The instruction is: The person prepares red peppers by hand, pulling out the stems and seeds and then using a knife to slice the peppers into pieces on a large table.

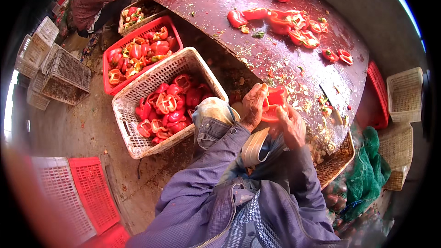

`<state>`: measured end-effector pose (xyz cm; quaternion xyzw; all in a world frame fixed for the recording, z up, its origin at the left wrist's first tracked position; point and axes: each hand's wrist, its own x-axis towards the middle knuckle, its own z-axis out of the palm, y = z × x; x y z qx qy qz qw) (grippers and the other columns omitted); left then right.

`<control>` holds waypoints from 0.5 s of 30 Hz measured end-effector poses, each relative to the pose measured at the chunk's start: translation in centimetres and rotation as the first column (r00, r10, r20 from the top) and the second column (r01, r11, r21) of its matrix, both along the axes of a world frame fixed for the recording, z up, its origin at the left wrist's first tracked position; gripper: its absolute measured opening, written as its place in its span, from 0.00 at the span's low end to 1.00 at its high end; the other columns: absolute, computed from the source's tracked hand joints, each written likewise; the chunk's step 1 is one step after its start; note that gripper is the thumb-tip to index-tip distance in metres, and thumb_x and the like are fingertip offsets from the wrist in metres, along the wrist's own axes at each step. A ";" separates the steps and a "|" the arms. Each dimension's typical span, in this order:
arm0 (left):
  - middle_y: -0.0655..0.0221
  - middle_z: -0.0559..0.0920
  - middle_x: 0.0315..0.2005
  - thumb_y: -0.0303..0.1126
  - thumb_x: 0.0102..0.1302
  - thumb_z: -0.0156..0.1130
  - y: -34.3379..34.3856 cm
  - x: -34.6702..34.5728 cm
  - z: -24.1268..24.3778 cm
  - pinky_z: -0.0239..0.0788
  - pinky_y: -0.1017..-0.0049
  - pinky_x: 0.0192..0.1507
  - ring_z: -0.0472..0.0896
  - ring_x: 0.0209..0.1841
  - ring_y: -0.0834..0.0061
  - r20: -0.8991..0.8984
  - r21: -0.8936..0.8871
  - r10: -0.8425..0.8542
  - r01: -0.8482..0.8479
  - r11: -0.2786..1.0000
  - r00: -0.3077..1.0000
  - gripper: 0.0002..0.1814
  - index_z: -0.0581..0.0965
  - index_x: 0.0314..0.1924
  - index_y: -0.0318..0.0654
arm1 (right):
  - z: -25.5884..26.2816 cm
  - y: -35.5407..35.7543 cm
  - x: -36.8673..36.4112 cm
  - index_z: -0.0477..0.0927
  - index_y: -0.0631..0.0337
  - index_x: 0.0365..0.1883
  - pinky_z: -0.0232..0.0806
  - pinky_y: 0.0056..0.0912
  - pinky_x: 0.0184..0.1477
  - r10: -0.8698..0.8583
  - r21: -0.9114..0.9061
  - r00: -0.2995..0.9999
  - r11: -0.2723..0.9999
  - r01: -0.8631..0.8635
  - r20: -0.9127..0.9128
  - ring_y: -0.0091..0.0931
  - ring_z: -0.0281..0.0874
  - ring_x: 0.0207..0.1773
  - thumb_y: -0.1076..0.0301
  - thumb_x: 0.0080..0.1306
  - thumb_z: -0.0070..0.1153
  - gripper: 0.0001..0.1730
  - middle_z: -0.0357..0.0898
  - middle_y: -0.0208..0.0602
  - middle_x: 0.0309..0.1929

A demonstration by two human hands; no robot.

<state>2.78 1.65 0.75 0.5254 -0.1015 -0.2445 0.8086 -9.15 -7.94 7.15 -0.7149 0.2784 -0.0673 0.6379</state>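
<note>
Between my two hands is a hollowed red bell pepper (pixel 275 101), its cut opening showing. My left hand (pixel 254 105) grips its left side and my right hand (pixel 292 124) its lower right. Both are just off the near edge of a dark red work table (pixel 220 17) strewn with pale seeds. On the table to the right lies a knife (pixel 329 93) with a broad blade, beside green and red scraps. Farther up, several cut red pepper pieces (pixel 287 24) are spread out. Left of my knee, a whitish plastic crate (pixel 127 137) holds cored red peppers.
Beyond that crate stand a red crate (pixel 109 88) of peppers and a smaller crate of scraps (pixel 122 24). A co-worker (pixel 98 0) reaches over the table's far left. Stacked crates (pixel 65 75) stand left; green netting (pixel 367 168) and a crate (pixel 404 93) lie right.
</note>
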 end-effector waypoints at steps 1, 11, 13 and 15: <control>0.76 0.75 0.32 0.44 0.78 0.55 0.0 0.1 -0.2 0.68 0.77 0.32 0.73 0.34 0.85 0.136 0.064 -0.084 0.076 0.995 0.987 0.14 0.79 0.42 0.43 | -0.6 0.0 0.6 0.77 0.66 0.58 0.65 0.25 0.21 -0.057 0.092 0.998 0.994 0.054 0.032 0.22 0.77 0.19 0.54 0.73 0.60 0.25 0.83 0.35 0.28; 0.72 0.77 0.17 0.41 0.76 0.61 -0.3 -0.2 -0.7 0.68 0.75 0.24 0.75 0.21 0.84 0.407 0.366 -0.162 0.002 0.931 0.899 0.13 0.79 0.40 0.38 | -4.3 -9.7 -1.8 0.78 0.63 0.55 0.73 0.26 0.28 -0.455 -0.292 0.787 0.752 0.590 0.417 0.21 0.81 0.27 0.61 0.72 0.64 0.19 0.83 0.34 0.33; 0.62 0.84 0.24 0.36 0.68 0.68 0.3 -0.8 1.3 0.74 0.72 0.30 0.84 0.27 0.75 0.487 0.407 -0.142 -0.081 0.910 0.862 0.11 0.80 0.41 0.37 | -6.9 -14.0 -4.5 0.77 0.59 0.64 0.78 0.34 0.44 -0.414 -0.785 0.811 0.289 0.548 0.414 0.29 0.85 0.40 0.71 0.67 0.66 0.26 0.85 0.39 0.46; 0.60 0.85 0.26 0.37 0.67 0.69 -0.5 -1.5 1.0 0.75 0.68 0.33 0.86 0.29 0.69 0.414 0.363 -0.182 0.022 0.931 0.892 0.12 0.80 0.40 0.36 | -12.6 -19.7 -9.1 0.77 0.57 0.57 0.77 0.36 0.40 -0.377 -0.883 0.845 0.128 0.452 0.378 0.31 0.85 0.37 0.68 0.66 0.65 0.21 0.84 0.41 0.43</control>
